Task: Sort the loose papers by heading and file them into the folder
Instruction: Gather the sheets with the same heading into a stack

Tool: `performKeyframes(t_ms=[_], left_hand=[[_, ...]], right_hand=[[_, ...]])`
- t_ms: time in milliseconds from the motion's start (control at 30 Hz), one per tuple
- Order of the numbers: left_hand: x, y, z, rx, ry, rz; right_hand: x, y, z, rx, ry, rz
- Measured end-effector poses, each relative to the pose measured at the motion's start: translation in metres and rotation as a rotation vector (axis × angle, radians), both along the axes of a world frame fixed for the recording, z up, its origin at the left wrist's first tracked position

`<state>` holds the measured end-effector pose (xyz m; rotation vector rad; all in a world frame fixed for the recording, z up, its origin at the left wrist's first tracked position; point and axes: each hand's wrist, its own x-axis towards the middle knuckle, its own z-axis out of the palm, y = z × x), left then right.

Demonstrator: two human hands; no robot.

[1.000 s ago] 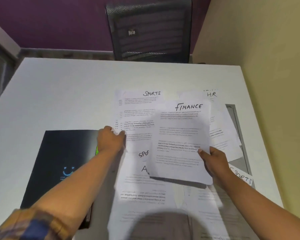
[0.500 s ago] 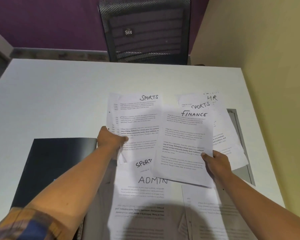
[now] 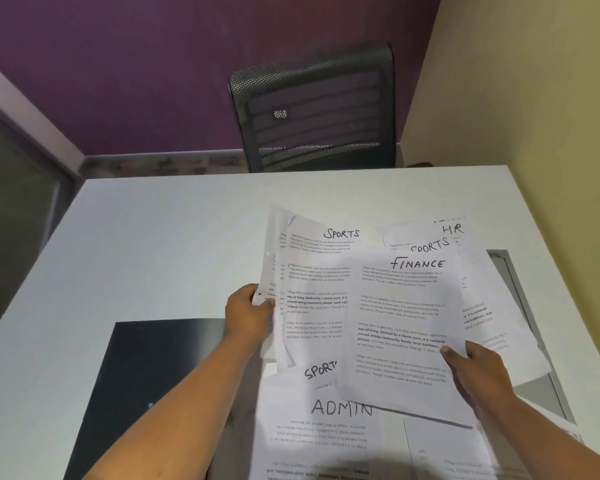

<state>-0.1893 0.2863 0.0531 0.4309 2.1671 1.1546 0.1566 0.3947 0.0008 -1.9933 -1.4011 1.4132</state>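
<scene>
Now, the head view. The left hand [image 3: 248,315] grips the left edge of the SPORTS bundle [image 3: 312,289], fingers curled round it, the sheets lifted just right of the dark folder [image 3: 160,375], which lies flat on the table [image 3: 170,237]. Further right of the folder, the right hand [image 3: 475,368] pinches the lower right edge of the FINANCE sheet [image 3: 402,323], thumb on top, and that sheet overlaps the bundle's right side. Right of the folder's near end an ADMIN sheet [image 3: 326,427] lies among the loose papers. Far right of the folder an HR sheet [image 3: 454,230] shows at the back of a fanned heap.

And the risks. The bundle looks ragged and buckled at its gripped edge, so a slack hold could let an inner sheet slip back into the heap. FINANCE hangs from one edge only; it may droop, or slide in with SPORTS and be misfiled. Half-covered headings invite a misread.

The table is plain white. Beyond the folder stands a black mesh chair [image 3: 316,109] against a purple wall [image 3: 153,64], with a cream wall [image 3: 534,98] far to the folder's right.
</scene>
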Motion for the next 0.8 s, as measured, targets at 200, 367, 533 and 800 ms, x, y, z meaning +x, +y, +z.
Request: performKeyframes(t_ms=[200,367,533,800], left_hand=[[-0.014,0.009,-0.001,0.002,0.205,0.099],[-0.003,0.005,-0.012,-0.403,0.408,-0.120],[0.017,0.013,-0.022,-0.454,0.319,-0.150],[0.021,0.028,-0.038,-0.196,0.008,0.048]], right_hand=[[-0.005,0.003,0.000,0.022,0.007,-0.002],[-0.003,0.000,0.003,0.036,0.000,0.016],[-0.002,0.000,-0.001,0.050,0.011,0.014],[0.000,0.002,-0.007,0.051,0.018,0.017]])
